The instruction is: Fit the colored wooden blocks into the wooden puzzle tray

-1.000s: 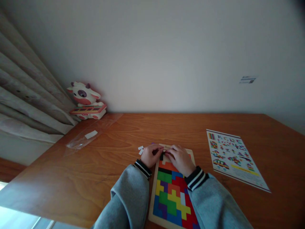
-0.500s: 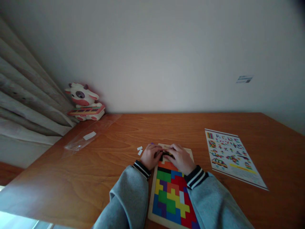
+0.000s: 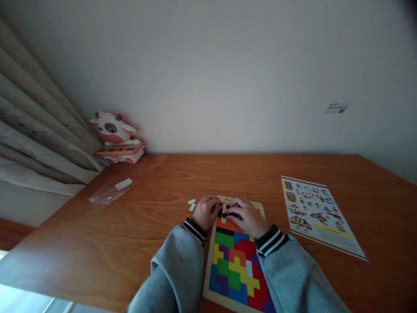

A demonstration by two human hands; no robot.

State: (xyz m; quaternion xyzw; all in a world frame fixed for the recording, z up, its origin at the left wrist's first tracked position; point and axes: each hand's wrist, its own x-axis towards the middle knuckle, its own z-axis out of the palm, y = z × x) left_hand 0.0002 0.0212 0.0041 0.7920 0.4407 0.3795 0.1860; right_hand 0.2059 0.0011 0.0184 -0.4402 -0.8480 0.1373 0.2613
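Note:
A wooden puzzle board (image 3: 211,284) with a pale frame lies in front of me, filled over most of its face with coloured block pieces. My left hand (image 3: 206,213) is at its upper left edge, fingers curled and closed. A small black piece (image 3: 220,214) shows right beside those fingertips. My right hand (image 3: 249,218) reaches over the upper part of the board, thumb and fingers pinched on a dark puzzle piece (image 3: 233,214). Pale bare board shows between the two hands. An orange piece (image 3: 224,224) lies just below them. My fingers partly hide the top rows.
Small white paper bits (image 3: 192,205) lie left of the board. A clear plastic bag (image 3: 109,195) and a cow toy with a keyboard (image 3: 119,139) are at the left. A printed pattern sheet (image 3: 321,217) lies on the right. Wall stands behind the table.
The fingertips of my two hands have moved slightly apart, baring pale board between them. A purple bit behind my left hand no longer shows. The board has stayed in place.

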